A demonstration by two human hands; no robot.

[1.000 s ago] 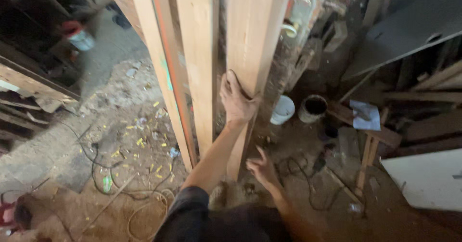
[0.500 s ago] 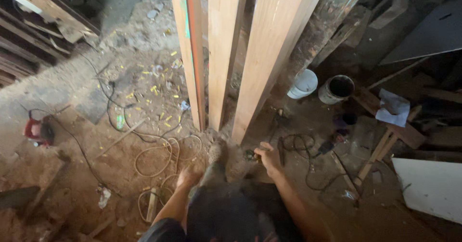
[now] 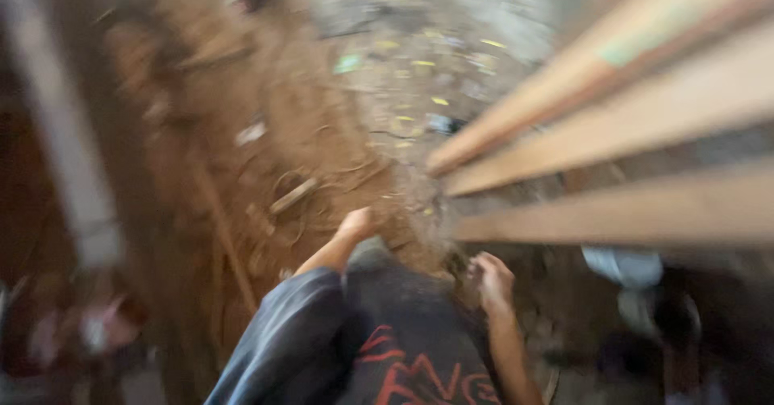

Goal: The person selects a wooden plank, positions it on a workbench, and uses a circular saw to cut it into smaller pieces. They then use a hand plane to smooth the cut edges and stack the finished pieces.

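Dark shirt (image 3: 403,348) nearest the camera. Left hand (image 3: 355,224) hung loosely curled, empty, over the dirt floor (image 3: 306,131). Right hand (image 3: 490,280) was half-curled, grasping nothing, just below the near ends of three pale wooden planks (image 3: 629,123) slanting away upper right. Frame blurred.

Head camera looks steeply down, tilted and blurred, over dirt floor (image 3: 322,131).

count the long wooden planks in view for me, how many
3, all on the right and blurred by motion: the top plank with a green patch, the middle plank just below it, the bottom plank nearest the right hand. More may lie out of frame.
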